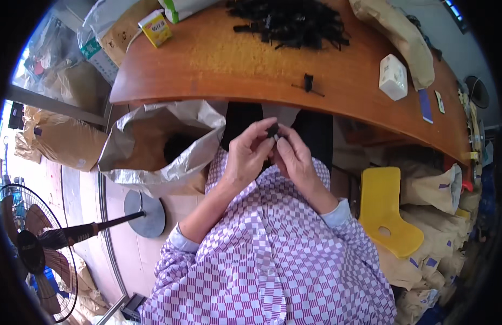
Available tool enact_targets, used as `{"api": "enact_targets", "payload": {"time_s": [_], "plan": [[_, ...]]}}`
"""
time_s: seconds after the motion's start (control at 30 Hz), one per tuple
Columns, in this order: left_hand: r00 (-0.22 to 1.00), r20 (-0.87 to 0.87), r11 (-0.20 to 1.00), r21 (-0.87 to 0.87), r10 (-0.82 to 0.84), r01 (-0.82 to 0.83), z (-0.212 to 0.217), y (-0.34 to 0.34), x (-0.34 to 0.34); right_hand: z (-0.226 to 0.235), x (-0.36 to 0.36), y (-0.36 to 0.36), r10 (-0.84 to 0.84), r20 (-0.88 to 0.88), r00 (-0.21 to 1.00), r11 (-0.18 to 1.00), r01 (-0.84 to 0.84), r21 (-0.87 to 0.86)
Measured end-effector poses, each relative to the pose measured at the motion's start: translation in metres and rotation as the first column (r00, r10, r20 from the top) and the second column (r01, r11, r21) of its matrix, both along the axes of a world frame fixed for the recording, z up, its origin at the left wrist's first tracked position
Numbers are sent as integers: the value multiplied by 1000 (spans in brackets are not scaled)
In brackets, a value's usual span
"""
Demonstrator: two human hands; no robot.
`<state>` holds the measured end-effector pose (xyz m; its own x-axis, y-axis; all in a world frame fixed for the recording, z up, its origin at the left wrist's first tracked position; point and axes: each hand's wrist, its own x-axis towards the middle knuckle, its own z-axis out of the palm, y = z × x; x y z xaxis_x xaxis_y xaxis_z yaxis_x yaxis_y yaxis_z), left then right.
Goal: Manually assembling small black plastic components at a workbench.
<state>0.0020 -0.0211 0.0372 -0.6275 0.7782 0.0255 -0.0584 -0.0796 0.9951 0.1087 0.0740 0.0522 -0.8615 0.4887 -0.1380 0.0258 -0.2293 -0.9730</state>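
My left hand (247,154) and my right hand (295,154) meet in front of my body, just below the table's near edge. Between their fingertips is a small black part (272,130); its exact kind is hidden by the fingers. Both hands are closed around it in a pinch. On the table beyond lies one loose black piece (309,83) with thin arms sticking out. A large pile of black plastic pieces (294,23) covers the far middle of the table. Left of my hands, an open paper sack (148,172) has dark contents deep inside.
The brown wooden table (218,70) curves across the front. On it are a yellow box (155,28), a white tissue pack (393,77) and a long paper sack (400,38). A standing fan (34,252) is at left, a yellow chair (382,206) at right, near several filled sacks (410,268).
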Motion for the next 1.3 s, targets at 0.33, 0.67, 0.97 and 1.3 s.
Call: {"api": "enact_targets", "payload": {"time_s": [0.33,0.67,0.97,1.3], "plan": [[966,-249,997,-25,70,-78,-12,2,-2,-1,-9,-2,2,55,998,983,8,-182],[864,-499,982,-117,72,-150,-2,5,2,-20,-12,-4,-72,46,996,993,76,-94],[998,-62,999,-31,20,-22,-15,1,7,-17,2,-1,6,10,1000,967,-3,-255],[975,-219,997,-59,40,-54,-17,6,9,-20,0,-2,-29,66,997,983,41,-179]]}}
